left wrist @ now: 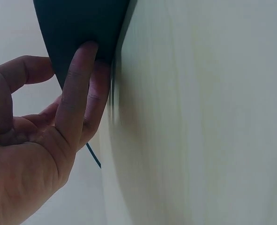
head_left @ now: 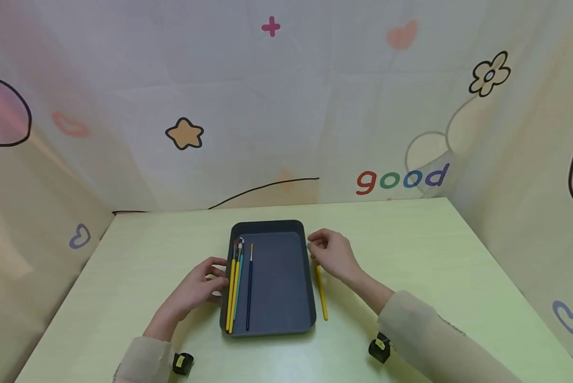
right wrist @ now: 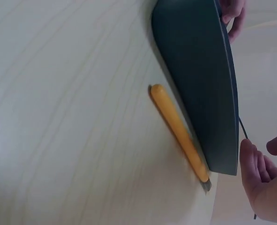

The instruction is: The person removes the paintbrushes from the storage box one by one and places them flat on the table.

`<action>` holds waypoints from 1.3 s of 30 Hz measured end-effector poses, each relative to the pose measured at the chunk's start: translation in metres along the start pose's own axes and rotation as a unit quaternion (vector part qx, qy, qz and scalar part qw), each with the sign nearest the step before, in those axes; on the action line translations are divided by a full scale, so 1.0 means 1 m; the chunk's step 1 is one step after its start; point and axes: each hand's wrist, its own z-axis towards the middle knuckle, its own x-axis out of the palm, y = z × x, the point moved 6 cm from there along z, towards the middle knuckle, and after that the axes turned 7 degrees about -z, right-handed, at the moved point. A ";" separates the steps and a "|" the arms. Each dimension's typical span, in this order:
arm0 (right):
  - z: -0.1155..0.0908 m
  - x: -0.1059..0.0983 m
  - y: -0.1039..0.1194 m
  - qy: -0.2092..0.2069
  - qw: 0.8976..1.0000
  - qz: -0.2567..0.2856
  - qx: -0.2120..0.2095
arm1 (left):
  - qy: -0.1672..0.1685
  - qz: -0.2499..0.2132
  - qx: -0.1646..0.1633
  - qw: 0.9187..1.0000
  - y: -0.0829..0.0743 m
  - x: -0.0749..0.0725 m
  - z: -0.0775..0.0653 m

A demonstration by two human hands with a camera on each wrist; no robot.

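A dark grey rectangular tray lies on the table. Along its left side are several paintbrushes with yellow and teal handles, and a dark blue paintbrush lies a little apart from them. My left hand holds the tray's left side, with fingers against the outer wall and the thumb at the rim. My right hand is loosely curled by the tray's far right rim. Thumb and fingers stand apart in the right wrist view, holding nothing. Just below that hand, a yellow-handled paintbrush lies outside the tray; its bristles are hard to make out.
A pale wood-grain table carries everything. Behind it hangs a printed curtain with the word "good". Small black devices, one near the left sleeve and another near the right, sit by my wrists.
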 end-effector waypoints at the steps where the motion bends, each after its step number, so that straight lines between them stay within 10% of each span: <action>1: 0.000 0.001 0.001 0.003 1.000 0.006 -0.001 | 0.000 -0.001 0.000 1.000 -0.001 0.000 0.000; 20: -0.018 0.064 0.010 0.221 0.957 0.174 0.075 | 0.005 0.000 -0.016 1.000 0.005 0.001 -0.003; 39: -0.018 0.103 0.025 0.276 0.925 0.225 0.135 | 0.006 -0.006 -0.003 1.000 -0.001 -0.004 -0.002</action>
